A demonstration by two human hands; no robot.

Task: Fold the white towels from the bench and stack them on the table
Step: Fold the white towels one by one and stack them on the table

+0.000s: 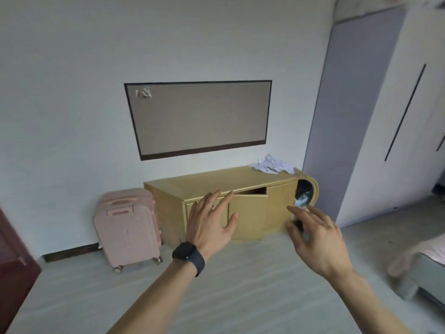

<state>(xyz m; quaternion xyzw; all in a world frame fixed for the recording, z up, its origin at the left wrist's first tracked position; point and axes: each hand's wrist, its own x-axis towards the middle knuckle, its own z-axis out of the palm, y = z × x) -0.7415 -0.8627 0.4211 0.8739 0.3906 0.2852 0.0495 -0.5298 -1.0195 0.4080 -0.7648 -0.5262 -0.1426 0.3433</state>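
stage: start, nothing folded yet | white towels (272,163): crumpled heap on bench (212,183), right end | left hand (212,219): fingers spread, empty | right hand (317,238): relaxed, empty | remaining: fetch, fold, stack

Crumpled white towels (272,163) heaped on the right end of the bench (216,183).

The towels lie unfolded in one loose, creased pile, bunched high in the middle with a flatter edge spreading to the left; how many there are cannot be told. They rest on top of the low, light-wood bench, at its far right end just beside the rounded corner and close to the wall behind. The bench stands on the floor against that wall, its long front facing the camera, with one front door slightly ajar.
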